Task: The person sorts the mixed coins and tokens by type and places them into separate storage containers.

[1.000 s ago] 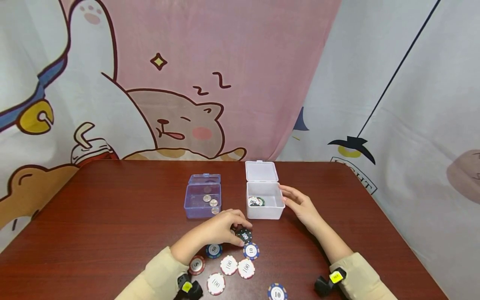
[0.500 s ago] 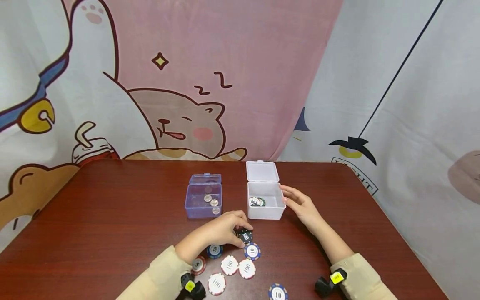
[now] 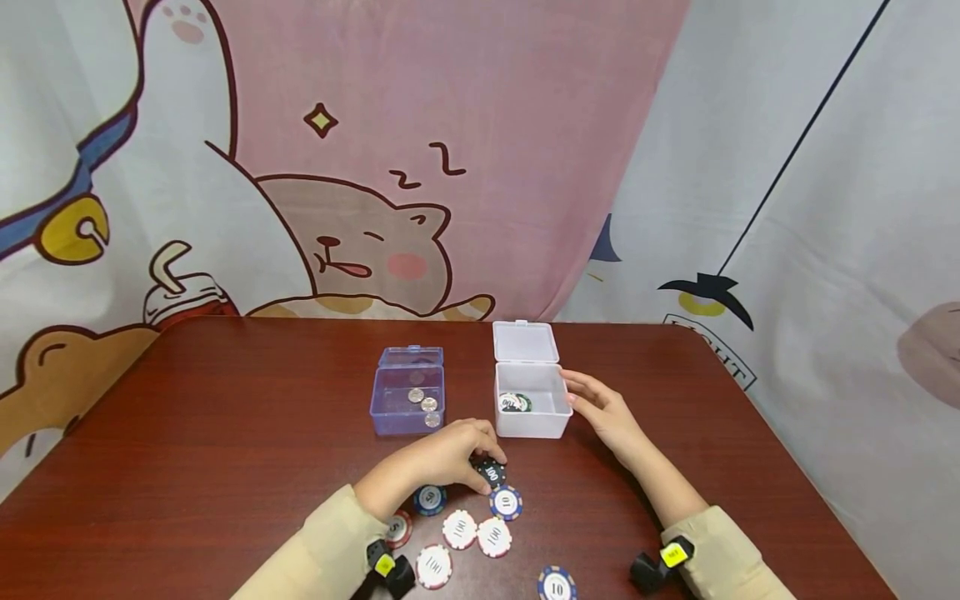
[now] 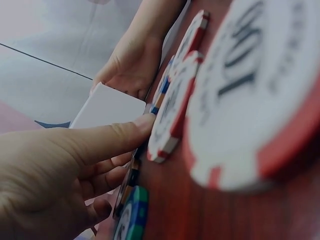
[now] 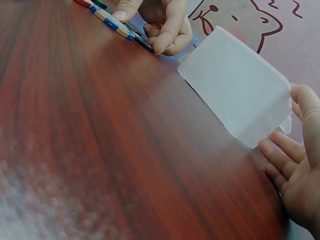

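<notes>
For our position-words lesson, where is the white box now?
In the head view, the white box sits between the blue box, on its left, and the right hand.

On the table (image 3: 262, 408), the left box (image 3: 406, 425) holds coins (image 3: 429, 405); the right box (image 3: 531, 426), beside it but apart, holds chips (image 3: 510, 402); loose chips (image 3: 459, 529) lie before both; a cloth (image 3: 540, 158) hangs behind the table.

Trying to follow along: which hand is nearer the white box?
Right. The right hand touches the right wall of the white box; the left hand is apart, in front and to the left, at the black chip.
</notes>
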Tool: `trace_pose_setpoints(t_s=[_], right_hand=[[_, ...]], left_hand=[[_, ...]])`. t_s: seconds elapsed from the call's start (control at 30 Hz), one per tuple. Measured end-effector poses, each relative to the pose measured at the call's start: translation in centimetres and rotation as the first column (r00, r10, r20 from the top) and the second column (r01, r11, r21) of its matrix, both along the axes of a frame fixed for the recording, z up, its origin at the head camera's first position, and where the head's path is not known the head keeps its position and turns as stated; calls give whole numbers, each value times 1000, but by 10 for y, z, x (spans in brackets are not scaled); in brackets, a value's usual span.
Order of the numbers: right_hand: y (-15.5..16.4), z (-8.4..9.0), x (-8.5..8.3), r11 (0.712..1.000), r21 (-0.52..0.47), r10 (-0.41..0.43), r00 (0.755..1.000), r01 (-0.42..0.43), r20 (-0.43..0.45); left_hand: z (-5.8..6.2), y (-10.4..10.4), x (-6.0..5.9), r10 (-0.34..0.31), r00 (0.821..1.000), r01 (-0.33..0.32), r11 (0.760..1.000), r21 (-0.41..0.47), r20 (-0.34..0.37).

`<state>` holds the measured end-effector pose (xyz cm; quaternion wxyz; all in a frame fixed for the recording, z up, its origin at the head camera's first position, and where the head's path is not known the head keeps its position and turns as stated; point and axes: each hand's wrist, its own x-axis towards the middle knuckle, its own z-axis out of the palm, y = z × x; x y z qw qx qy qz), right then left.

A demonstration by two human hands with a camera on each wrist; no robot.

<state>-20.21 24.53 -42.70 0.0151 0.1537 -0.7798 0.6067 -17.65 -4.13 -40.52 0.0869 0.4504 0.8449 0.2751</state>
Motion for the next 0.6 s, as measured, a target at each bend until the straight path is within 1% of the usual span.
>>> trace_pose_setpoints(t_s=[0.3,0.47,0.6], right_hand=[[0,1,1,1000,-1,3,1000,-3,-1],[0,1,1,1000,-1,6,1000,-6,-6],[0,1,1,1000,-3,8,1000,-8,0]], left_hand=[[-1,0,-1,5,1000,-5,1000,18,10],[1,-1,-1,3,1000,-3,1000,24,1],[2,-1,1,-4,1000,5,998,59,-19]])
